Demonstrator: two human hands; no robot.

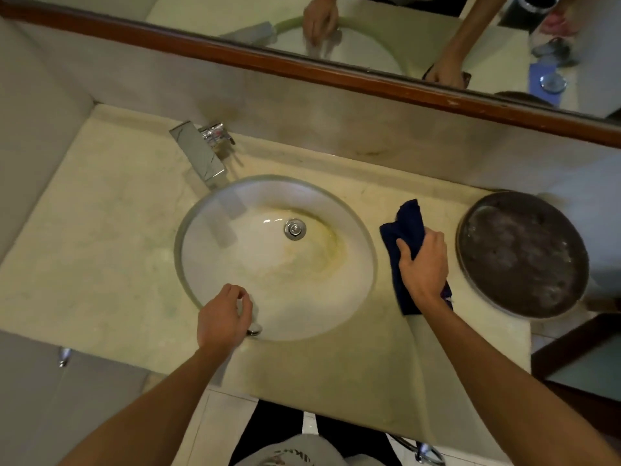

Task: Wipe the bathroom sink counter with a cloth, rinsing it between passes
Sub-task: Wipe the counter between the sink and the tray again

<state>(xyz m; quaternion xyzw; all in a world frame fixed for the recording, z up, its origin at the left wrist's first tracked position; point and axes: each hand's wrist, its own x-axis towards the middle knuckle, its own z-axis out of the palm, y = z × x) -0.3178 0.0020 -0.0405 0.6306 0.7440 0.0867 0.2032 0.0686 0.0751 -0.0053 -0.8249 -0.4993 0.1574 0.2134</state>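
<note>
A dark blue cloth [406, 227] lies on the cream marble counter [100, 237], between the basin and a round tray. My right hand [424, 267] presses down on the cloth with the thumb spread to the left; part of the cloth is hidden under the palm. The white oval sink [268, 264] has yellowish stains around its chrome drain [295, 228]. My left hand [224, 314] rests at the sink's front rim with its fingers curled and nothing visible in it. A chrome faucet [201, 153] stands at the back left of the sink.
A round dark tray [522, 253] sits on the counter's right end, close to the cloth. A wood-framed mirror [369, 79] runs along the back wall. A small chrome fitting [254, 329] shows at the sink's front rim. The counter's right edge drops off beyond the tray.
</note>
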